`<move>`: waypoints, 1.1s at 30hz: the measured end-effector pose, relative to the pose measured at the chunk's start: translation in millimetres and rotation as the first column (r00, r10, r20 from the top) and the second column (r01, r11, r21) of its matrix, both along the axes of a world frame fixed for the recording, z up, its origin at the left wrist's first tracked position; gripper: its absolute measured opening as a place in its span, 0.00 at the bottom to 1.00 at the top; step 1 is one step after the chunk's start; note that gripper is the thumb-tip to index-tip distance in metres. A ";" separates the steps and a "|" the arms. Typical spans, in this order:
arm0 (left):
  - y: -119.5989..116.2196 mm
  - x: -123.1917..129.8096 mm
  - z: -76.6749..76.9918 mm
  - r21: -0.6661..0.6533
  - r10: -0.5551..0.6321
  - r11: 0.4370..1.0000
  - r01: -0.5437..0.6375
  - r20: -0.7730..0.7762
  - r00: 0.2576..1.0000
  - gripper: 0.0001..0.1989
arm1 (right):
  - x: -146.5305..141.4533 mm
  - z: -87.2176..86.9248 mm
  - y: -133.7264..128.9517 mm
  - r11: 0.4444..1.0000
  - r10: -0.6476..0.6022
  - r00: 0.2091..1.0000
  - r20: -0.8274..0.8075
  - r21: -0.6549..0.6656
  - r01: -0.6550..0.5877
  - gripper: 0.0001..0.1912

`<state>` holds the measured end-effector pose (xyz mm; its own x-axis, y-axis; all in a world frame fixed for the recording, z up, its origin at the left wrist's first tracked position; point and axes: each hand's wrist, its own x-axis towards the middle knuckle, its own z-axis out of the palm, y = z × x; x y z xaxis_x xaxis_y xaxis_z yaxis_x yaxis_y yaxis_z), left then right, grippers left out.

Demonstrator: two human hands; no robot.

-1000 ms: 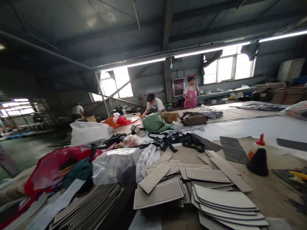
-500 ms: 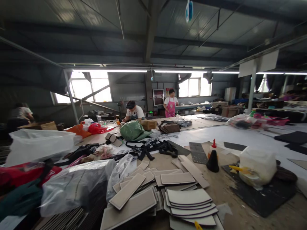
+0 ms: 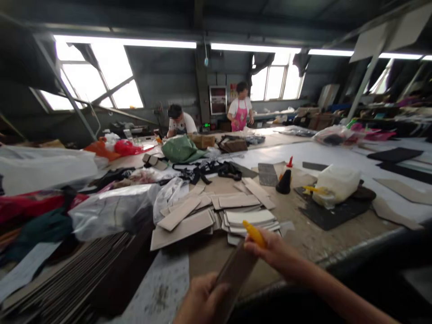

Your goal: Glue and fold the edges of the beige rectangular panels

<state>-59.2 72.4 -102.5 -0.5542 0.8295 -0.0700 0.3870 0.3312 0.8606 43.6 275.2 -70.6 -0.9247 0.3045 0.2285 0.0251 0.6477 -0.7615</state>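
Observation:
My left hand [image 3: 202, 299], low in the picture, grips one end of a narrow grey-brown panel [image 3: 238, 270] that is blurred by motion. My right hand [image 3: 275, 247] is closed around a yellow-handled tool [image 3: 254, 234] at the panel's far end. The tool's working end is hidden, so its kind does not show. Just beyond my hands lie a stack of pale, slightly curved panels [image 3: 249, 218] and a loose pile of beige rectangular panels [image 3: 184, 227].
To the right a white plastic container [image 3: 337, 182] with a yellow handle at its opening stands on a dark mat [image 3: 329, 220]. A black cone-shaped bottle [image 3: 284, 182] stands near it. Plastic-wrapped bundles [image 3: 113, 211] and stacked dark sheets [image 3: 70, 270] fill the left. Two people are across the table.
The view has tilted downward. Both my hands have come into sight, holding the panel and the yellow-handled tool; earlier only a yellow tip showed at the bottom edge.

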 end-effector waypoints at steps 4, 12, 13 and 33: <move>-0.6 8.1 -8.5 0.011 0.054 0.998 -0.066 0.461 0.886 0.24 | -4.3 -4.0 4.4 0.914 0.098 0.956 0.275 -0.405 0.023 0.17; -0.2 15.9 -11.8 0.061 0.042 0.986 -0.153 0.803 0.594 0.26 | -9.1 -11.4 -9.9 0.746 0.121 0.956 0.268 -0.660 0.091 0.21; -0.6 16.5 -13.4 0.072 0.022 0.986 -0.150 0.841 0.541 0.25 | -11.2 -11.4 -10.0 0.735 0.115 0.958 0.262 -0.672 0.096 0.21; 6.4 16.1 -16.7 0.132 0.012 0.898 -0.419 0.946 0.323 0.14 | -14.7 -30.1 -36.2 0.761 0.118 0.932 0.344 -0.634 0.137 0.24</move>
<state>-43.1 78.8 -119.2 -0.4677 0.7693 -0.4353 -0.7437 -0.0763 0.6642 29.0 239.0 -100.7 -0.8965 0.2680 -0.3527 0.3687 0.0099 -0.9295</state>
